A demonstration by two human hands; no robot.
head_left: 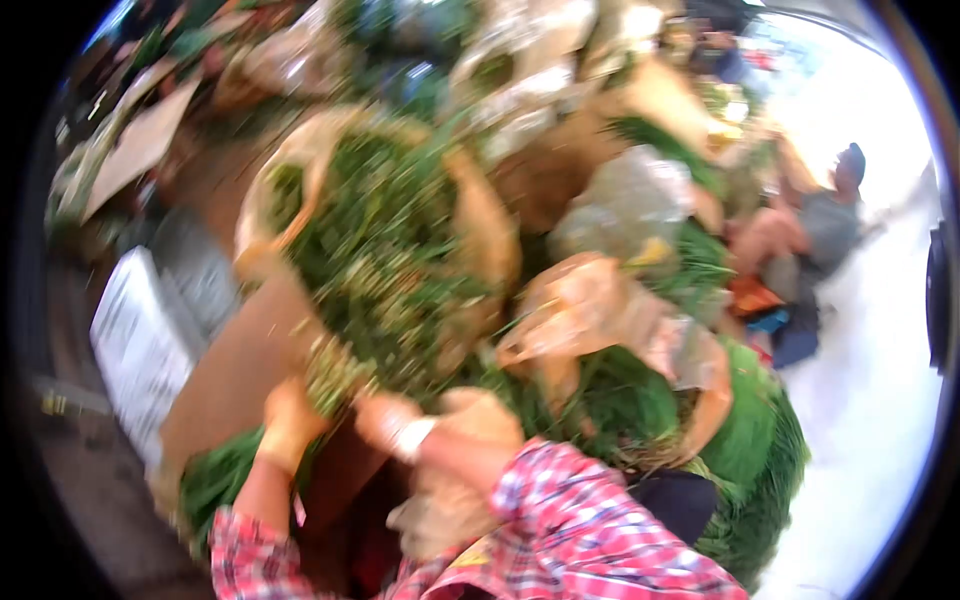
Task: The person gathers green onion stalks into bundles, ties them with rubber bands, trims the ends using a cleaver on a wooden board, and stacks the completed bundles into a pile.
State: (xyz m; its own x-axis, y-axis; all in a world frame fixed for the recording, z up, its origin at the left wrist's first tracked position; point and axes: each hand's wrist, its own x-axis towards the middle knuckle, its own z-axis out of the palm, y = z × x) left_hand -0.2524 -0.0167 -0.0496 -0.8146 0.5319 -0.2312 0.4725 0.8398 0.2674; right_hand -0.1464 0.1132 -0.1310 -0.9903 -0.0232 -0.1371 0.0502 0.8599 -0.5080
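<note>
Both hands are close together at the lower middle, blurred by motion. My left hand is closed around the lower end of a small bunch of pale green stems. Just to its right, my right hand has its fingers curled at the bunch's other side; whether it grips stems is too smeared to tell. Beyond the hands stands a large open sack full of leafy green herbs. A brown cardboard sheet lies beside my left hand, with dark green leaves below it.
A peach plastic bag with greens is on the right, beside a large green bundle. A clear bag sits behind it. White printed packaging stands at left. Another person sits at the far right.
</note>
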